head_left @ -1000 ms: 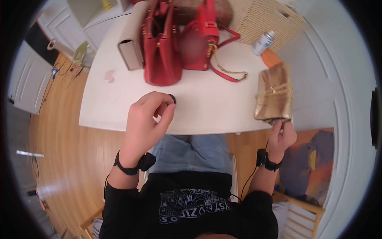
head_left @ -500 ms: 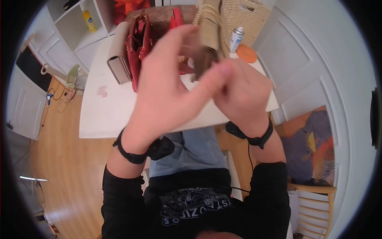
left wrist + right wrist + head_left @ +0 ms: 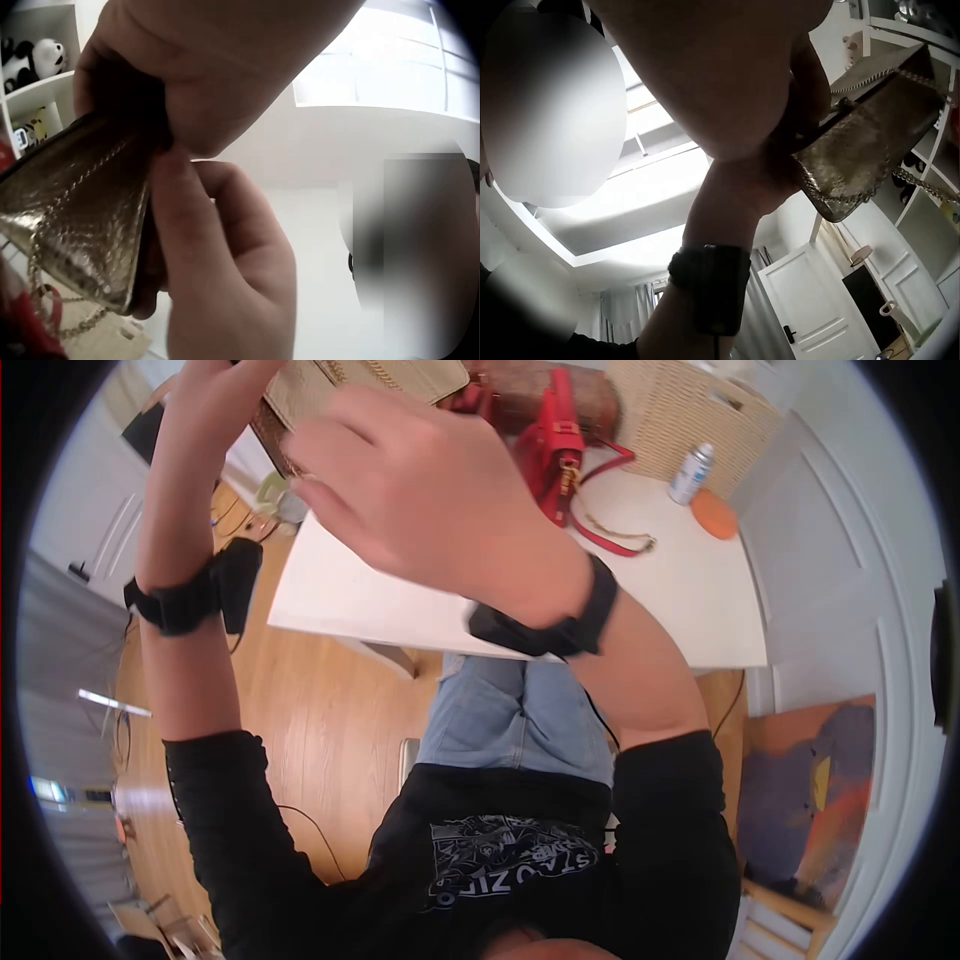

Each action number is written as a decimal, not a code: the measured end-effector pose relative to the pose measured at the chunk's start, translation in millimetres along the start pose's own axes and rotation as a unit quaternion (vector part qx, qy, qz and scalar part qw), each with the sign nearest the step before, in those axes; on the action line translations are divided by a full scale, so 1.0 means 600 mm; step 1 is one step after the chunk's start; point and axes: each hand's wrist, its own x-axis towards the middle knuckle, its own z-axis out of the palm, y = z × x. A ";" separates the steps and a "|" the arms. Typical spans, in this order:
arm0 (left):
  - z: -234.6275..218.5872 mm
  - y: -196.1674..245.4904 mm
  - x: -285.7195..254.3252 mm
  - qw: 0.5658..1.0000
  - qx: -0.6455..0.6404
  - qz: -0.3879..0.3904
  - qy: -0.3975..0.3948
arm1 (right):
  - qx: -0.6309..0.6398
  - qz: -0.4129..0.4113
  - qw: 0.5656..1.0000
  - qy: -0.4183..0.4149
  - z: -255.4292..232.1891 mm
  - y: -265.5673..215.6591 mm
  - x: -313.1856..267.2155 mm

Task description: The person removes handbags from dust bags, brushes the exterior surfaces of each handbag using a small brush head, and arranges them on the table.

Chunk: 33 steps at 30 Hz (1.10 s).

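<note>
A gold chain-strap handbag [image 3: 385,378] is raised at the top left of the head view, tilted between both hands. My left hand [image 3: 215,405] reaches to the top edge of that view. In the left wrist view its curled fingers grip one end of the gold handbag [image 3: 94,199]. My right hand [image 3: 420,490] is beside the bag, and in the left wrist view its thumb and fingers pinch the edge. The chain [image 3: 922,184] dangles from the bag in the right wrist view. Inner fingers of both hands are partly hidden.
On the white table [image 3: 690,600] stand a red handbag [image 3: 553,455], a brown bag [image 3: 520,405], a woven basket [image 3: 690,410], a spray can [image 3: 692,472] and an orange disc [image 3: 714,514]. A wall panel [image 3: 830,560] borders the right side.
The gold handbag has gone from the table's right side up to the upper left. My left hand has come to grip it and moved forward and left, with my right hand following across.
</note>
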 end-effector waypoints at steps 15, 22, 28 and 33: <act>0.174 -0.299 -0.031 0.968 0.193 -0.126 -0.101 | 0.064 0.418 0.869 -0.257 -0.259 0.045 -0.338; 0.340 -0.299 -0.168 0.965 0.144 -0.136 -0.172 | 0.032 0.482 0.833 -0.269 -0.339 0.039 -0.388; 0.397 -0.282 -0.209 0.966 0.102 -0.153 -0.181 | 0.049 0.467 0.833 -0.294 -0.319 0.069 -0.362; 0.378 -0.314 -0.205 0.956 0.034 -0.219 -0.194 | 0.048 0.386 0.877 -0.283 -0.273 0.144 -0.289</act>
